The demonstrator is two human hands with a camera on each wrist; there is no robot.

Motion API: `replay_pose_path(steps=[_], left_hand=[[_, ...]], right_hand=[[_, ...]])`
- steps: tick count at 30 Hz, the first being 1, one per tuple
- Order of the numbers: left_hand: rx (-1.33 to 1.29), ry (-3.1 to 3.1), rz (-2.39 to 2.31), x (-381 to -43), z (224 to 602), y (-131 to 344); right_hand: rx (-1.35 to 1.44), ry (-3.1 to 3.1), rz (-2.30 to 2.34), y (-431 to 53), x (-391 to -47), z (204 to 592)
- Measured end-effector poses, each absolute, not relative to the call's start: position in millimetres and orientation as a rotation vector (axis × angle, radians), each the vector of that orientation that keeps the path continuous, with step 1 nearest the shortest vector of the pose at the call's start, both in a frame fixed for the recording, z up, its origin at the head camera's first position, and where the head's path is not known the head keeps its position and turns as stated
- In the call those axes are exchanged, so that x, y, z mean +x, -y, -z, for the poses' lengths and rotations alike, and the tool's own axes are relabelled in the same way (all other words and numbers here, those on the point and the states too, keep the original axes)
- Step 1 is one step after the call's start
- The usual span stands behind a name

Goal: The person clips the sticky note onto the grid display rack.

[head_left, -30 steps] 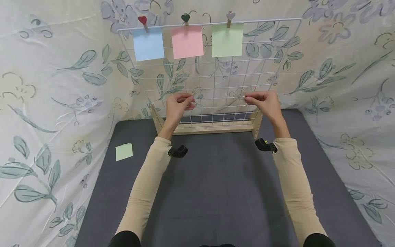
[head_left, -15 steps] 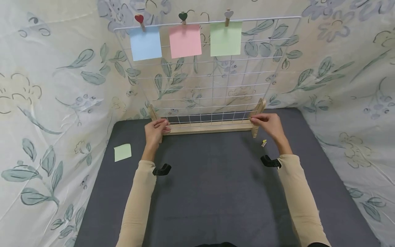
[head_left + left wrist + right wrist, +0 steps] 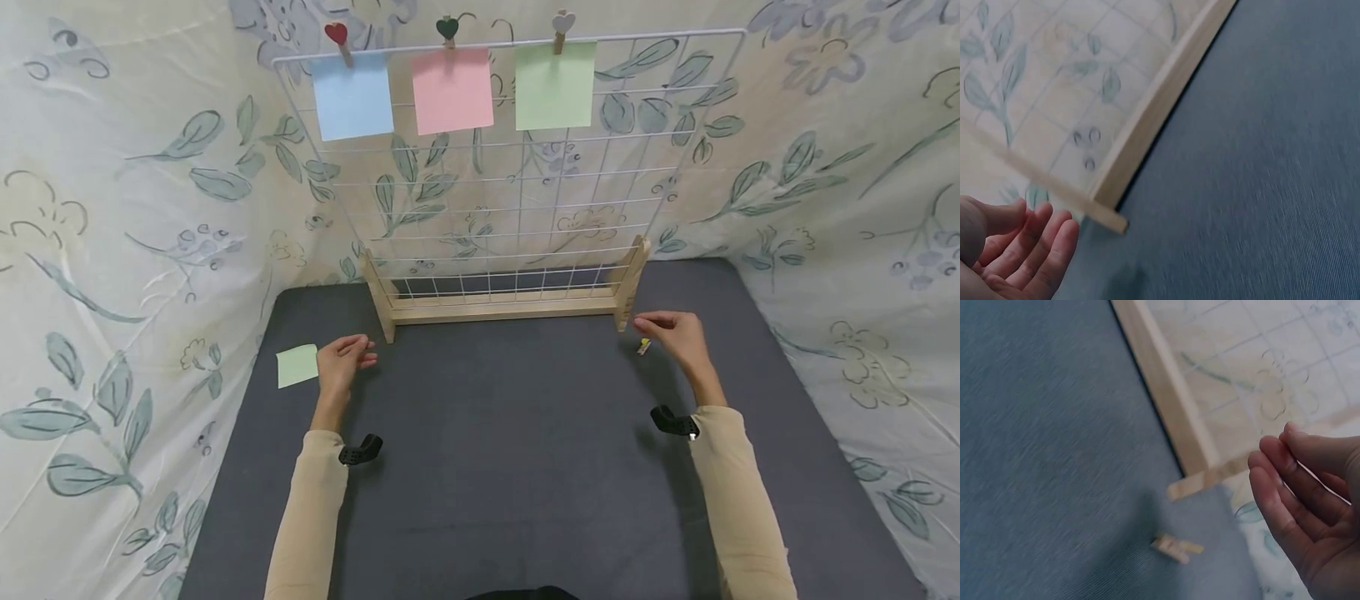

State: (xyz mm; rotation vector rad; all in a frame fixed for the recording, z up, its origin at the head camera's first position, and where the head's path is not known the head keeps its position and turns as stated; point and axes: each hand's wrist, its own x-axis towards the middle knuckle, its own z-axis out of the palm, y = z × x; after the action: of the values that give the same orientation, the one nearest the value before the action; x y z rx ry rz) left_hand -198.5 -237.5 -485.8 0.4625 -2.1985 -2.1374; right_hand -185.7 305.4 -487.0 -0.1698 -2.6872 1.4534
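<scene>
My left hand (image 3: 345,364) hovers over the dark table just right of a small green paper note (image 3: 296,367). Its fingers are loosely bent and hold nothing, as the left wrist view shows. On the other side, my right hand (image 3: 678,340) hangs above a small wooden clothespin (image 3: 643,346) with a yellow piece on it. Thumb and fingertips of that hand come close together with nothing between them. In the right wrist view the clothespin (image 3: 1175,547) lies on the cloth below the fingers. A white wire grid (image 3: 517,200) stands upright in a wooden base (image 3: 502,310).
Along the grid's top bar hang a blue note (image 3: 352,96), a pink note (image 3: 453,92) and a green note (image 3: 555,87), each under a clothespin with a heart. Floral cloth (image 3: 150,250) surrounds the grey table (image 3: 510,450) behind and at both sides.
Both hands have come down from in front of the grid, past its base, toward me. The left moved left toward the loose note, the right slightly right toward the clothespin.
</scene>
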Motion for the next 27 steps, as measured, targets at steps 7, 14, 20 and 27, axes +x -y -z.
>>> replay_pose_path(steps=[7, 14, 20, 27], left_hand=[[0.604, 2.065, 2.1, -195, 511, 272], [0.727, 1.908, 1.985, -196, 527, 307], [0.89, 1.916, 1.83, -193, 532, 329], [1.001, 2.102, 1.541, -196, 535, 347]], right_hand=[[-0.465, 2.632, -1.309, -317, -177, 508], [-0.59, 2.668, -1.116, -318, -168, 517], [-0.616, 2.719, -1.044, -316, -168, 527], [-0.594, 2.752, -1.016, -314, -175, 533]])
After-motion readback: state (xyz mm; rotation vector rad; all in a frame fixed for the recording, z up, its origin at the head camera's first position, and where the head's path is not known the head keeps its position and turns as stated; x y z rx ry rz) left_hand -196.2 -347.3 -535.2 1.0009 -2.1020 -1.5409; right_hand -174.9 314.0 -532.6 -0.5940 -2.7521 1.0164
